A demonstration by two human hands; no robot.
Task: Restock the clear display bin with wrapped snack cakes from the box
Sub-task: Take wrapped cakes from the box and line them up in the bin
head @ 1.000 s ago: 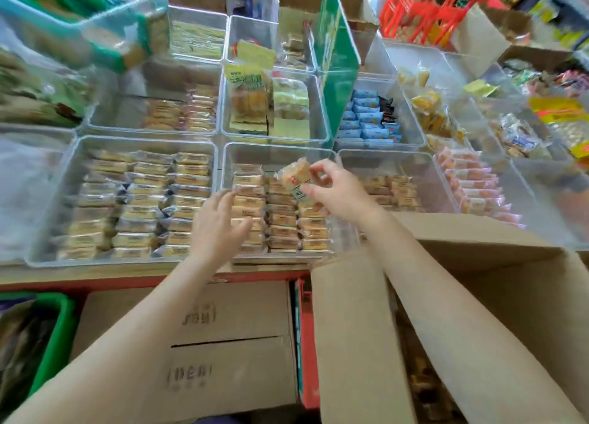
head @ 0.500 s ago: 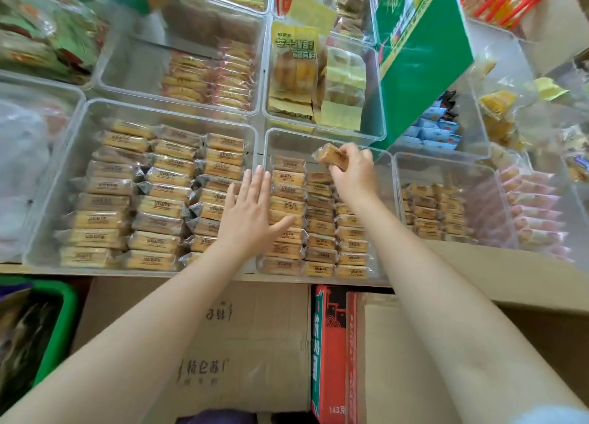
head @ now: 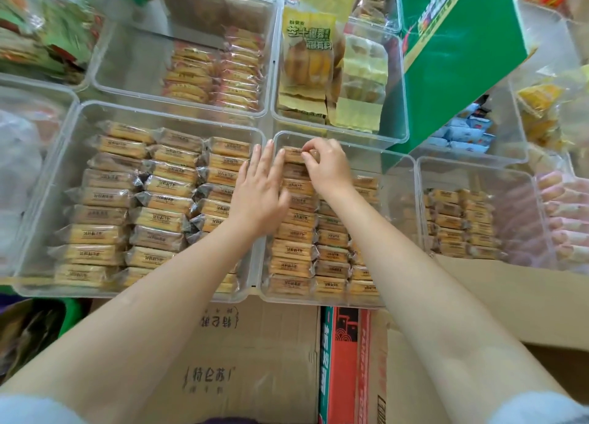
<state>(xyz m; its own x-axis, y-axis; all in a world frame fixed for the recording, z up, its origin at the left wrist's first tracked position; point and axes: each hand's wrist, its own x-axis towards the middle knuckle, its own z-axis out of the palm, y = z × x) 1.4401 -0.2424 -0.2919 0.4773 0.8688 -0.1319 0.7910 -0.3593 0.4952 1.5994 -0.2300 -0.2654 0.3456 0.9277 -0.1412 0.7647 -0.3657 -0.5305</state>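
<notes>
While our right hand [head: 328, 165] pinches a wrapped snack cake [head: 294, 154] with curled fingertips at the far end of the clear bin [head: 395, 181], we judge that we are in the placing step, setting this cake at the head of the left column of cakes already stacked there. Our left hand [head: 259, 191] lies flat with straight fingers, spread a little, over the wall between this bin and its neighbour, its fingertips touching the cake's left end as if to square it up. The next move, as we read it, calls for letting go once the cake sits level with its row, then reaching back to the open cardboard box [head: 510, 296] at our right for more; the right side of the bin seems to have room at the far end. Each cake wrapper carries a dark printed line, too small for us to read. Beyond the bin, a yellow packet [head: 307, 54] shows large Chinese characters. Below the shelf, a closed carton [head: 223, 369] bears Chinese print that appears to read 特色苏, and a red carton [head: 342, 360] beside it has white lettering we cannot make out.
</notes>
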